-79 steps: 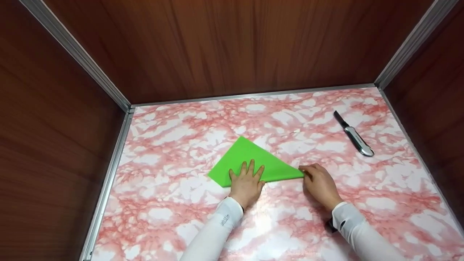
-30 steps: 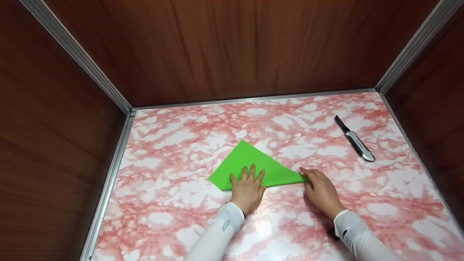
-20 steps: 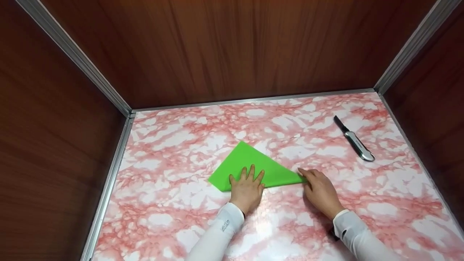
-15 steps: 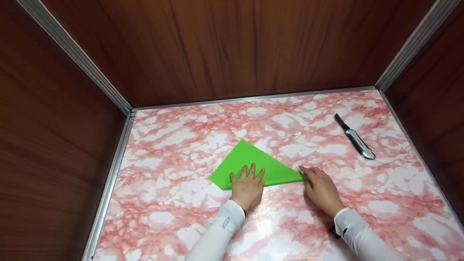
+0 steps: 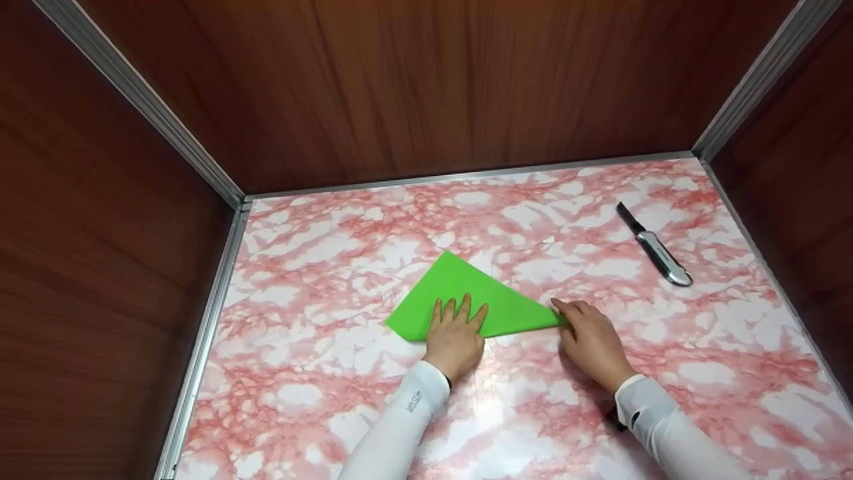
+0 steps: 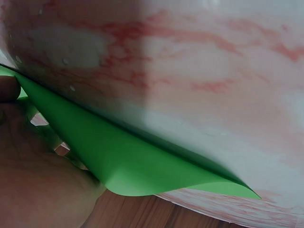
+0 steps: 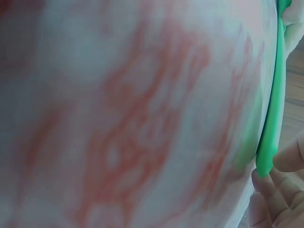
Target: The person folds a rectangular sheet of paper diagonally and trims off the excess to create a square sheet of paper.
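A bright green sheet of paper, folded over along its near edge, lies on the table in the head view. My left hand rests palm down across that near edge, its fingers straight and spread. At the paper's narrow right tip, my right hand pinches the corner between thumb and fingers. The right wrist view shows the thumb and fingertips around the end of the green paper. Seen from the left wrist, the paper bulges up off the table beside the left palm.
A utility knife with a dark blade and a grey-black handle lies at the back right, beyond the right hand. The red-and-white marbled table is bounded by brown wood-grain panels with metal edging at the back and sides.
The left hand's outermost finger has drawn in toward the others, and the hand still lies on the paper. The right hand stays at the tip. The head view has shifted slightly.
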A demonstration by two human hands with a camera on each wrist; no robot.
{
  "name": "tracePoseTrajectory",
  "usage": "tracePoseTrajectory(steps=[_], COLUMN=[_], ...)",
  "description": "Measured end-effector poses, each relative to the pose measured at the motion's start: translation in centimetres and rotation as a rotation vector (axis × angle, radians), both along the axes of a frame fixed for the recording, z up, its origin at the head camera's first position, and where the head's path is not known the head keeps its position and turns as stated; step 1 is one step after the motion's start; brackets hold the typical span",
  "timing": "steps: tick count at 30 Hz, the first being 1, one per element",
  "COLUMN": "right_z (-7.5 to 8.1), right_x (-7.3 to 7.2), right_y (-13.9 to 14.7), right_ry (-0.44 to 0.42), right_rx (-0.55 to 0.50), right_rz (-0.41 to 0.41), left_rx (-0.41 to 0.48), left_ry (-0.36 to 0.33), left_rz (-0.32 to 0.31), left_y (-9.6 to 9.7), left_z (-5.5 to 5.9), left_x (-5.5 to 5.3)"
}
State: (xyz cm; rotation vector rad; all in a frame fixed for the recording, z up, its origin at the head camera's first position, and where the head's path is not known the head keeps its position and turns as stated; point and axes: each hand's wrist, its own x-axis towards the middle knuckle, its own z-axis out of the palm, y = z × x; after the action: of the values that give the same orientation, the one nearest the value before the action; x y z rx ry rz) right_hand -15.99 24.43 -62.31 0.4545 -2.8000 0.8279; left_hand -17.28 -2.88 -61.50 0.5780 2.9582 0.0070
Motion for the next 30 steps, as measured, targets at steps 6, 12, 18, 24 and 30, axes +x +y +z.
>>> tracePoseTrajectory(steps=[6, 12, 18, 24, 30], right_z=[0.4, 1.1, 1.1, 0.0, -0.6], right_x=[-0.1, -0.1, 0.6, 1.2, 1.3], right_y=[-0.3, -2.1, -5.7, -8.0, -8.3], right_ry=[0.090, 0.219, 0.197, 0.144, 0.127], right_rx=[0.021, 0.086, 0.215, 0.247, 0.285], right_rz=[0.007, 0.031, 0.242, 0.405, 0.416], left_rx=[0.020, 0.019, 0.006, -0.039, -0.031], left_ry=[0.019, 0.016, 0.014, 0.002, 0.003], left_rz=[-0.016, -0.021, -0.019, -0.023, -0.018], left_y=[-0.1, -0.2, -0.2, -0.1, -0.2], left_z=[-0.4, -0.6, -0.8, -0.7, -0.7], left_x=[0.0, 0.0, -0.1, 0.0, -0.2])
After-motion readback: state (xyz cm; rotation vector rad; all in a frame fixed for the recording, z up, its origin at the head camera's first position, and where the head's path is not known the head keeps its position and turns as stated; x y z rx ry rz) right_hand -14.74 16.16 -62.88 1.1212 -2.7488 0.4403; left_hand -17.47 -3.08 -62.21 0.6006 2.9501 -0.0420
